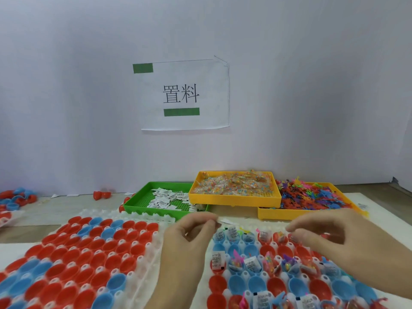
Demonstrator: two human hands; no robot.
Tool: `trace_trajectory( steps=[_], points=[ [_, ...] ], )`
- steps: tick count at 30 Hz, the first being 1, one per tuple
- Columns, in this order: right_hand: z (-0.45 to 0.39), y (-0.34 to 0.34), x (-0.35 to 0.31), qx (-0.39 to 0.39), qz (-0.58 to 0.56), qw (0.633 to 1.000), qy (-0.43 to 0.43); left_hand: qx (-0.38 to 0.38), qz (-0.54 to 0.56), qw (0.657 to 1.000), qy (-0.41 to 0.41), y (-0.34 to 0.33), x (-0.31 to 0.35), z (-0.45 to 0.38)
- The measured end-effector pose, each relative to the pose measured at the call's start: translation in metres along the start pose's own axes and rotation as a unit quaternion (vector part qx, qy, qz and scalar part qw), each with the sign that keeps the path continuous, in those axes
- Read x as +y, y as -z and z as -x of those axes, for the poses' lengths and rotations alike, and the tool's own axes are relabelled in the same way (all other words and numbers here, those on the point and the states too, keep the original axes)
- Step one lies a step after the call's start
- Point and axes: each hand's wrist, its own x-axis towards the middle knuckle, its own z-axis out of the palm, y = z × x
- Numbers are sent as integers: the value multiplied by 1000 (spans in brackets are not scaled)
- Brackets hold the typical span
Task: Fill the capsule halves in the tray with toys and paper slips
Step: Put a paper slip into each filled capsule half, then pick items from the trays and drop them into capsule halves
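White wall sheet (185, 94) reads 置料 between green tape strips (181, 112)

1. Bright, even, diffuse light; the wall (312, 85) takes a faint lilac cast, dimmer toward the left and right edges.
2. Shadows are soft and weak.
3. Wide-angle bending curves the lower corners.
4. Both hands, left (189, 237) and right (330, 235), are slightly motion-blurred; no glare.

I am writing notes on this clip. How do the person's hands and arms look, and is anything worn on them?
Both are bare: the left hand and right hand show no glove, ring, watch or sleeve in the visible part. Forearms are uncovered down to the picture's edge.
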Motion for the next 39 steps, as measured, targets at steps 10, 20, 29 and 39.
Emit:
trace_trajectory(
  steps=[10, 20, 29, 39],
  points=[
    [-24, -36, -26, -73, -124, 983, -117, -136, 22, 988, -64, -6, -4, 25],
    [-7, -62, -15, 102, -79, 989, -79, -80, -31, 996, -23, -3, -3, 25],
    [-1, -57, -12, 143, -56, 986, -68, 80, -316, 944, 59, 30, -7, -106],
    [-2, -58, -14, 135, -63, 986, -69, 63, -452, 889, 26, 39, -22, -160]
  ],
)
